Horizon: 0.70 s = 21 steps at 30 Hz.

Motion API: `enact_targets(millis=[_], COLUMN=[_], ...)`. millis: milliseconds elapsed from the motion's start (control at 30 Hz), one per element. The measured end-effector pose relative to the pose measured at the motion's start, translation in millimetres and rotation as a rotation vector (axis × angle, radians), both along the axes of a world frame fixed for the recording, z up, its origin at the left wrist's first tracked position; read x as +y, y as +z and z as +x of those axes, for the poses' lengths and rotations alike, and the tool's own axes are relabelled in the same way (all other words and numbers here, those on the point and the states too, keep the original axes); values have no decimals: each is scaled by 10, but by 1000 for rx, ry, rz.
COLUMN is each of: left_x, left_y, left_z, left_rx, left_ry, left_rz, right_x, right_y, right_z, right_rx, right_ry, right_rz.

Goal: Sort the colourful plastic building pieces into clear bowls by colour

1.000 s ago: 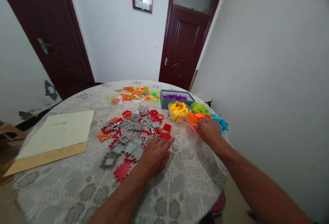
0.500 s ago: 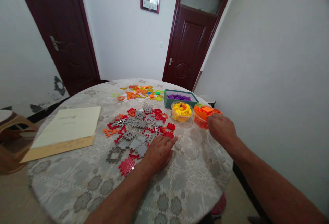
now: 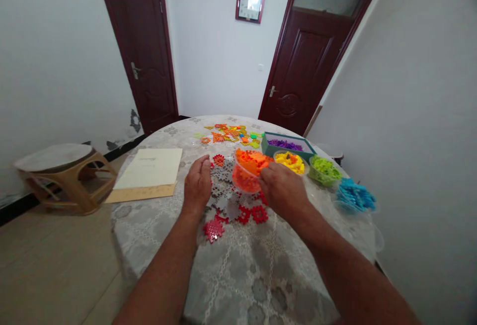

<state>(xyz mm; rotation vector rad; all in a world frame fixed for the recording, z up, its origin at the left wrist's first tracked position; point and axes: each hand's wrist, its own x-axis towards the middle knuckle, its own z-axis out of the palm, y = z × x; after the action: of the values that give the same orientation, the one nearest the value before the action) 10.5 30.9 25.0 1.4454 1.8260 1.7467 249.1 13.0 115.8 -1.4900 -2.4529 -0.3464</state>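
Note:
My right hand grips a clear plastic cup of orange pieces and holds it raised over a spread of red and grey flat pieces on the round table. My left hand hovers just left of the cup, fingers together and straight, palm turned toward the cup, holding nothing. A red piece lies nearest me, below the left hand.
Right of the cup stand a cup of yellow pieces, a cup of green pieces, a pile of blue pieces and a green box with purple pieces. Mixed orange and yellow pieces lie farther back. Papers lie at left; a stool stands beside the table.
My right hand lifted the orange cup from the row at right and carried it left over the red and grey pieces. My left hand rose off the table. The camera turned right.

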Motion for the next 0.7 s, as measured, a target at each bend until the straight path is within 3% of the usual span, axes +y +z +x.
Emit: enact_targets(millis=[100, 200, 300, 400, 533, 700], left_x=[-16, -29, -11, 42, 103, 109], left_y=[-96, -247, -385, -495, -612, -684], left_z=[-244, -371, -376, -308, -215, -169], left_rx=[-77, -111, -78, 72, 198, 366], left_ry=[13, 24, -12, -64, -91, -93], left_rz=[-59, -100, -123, -105, -76, -37], right_x=[129, 331, 523, 653, 758, 814], right_y=[-269, -627, -979, -1228, -1342, -1230], right_z=[-352, -548, -625, -625, -564, -469], right_rx=[334, 760, 1179, 1600, 2011, 2217], right_ry=[150, 252, 237, 164, 93, 151], right_rz=[-178, -459, -798, -1049, -1186, -1286])
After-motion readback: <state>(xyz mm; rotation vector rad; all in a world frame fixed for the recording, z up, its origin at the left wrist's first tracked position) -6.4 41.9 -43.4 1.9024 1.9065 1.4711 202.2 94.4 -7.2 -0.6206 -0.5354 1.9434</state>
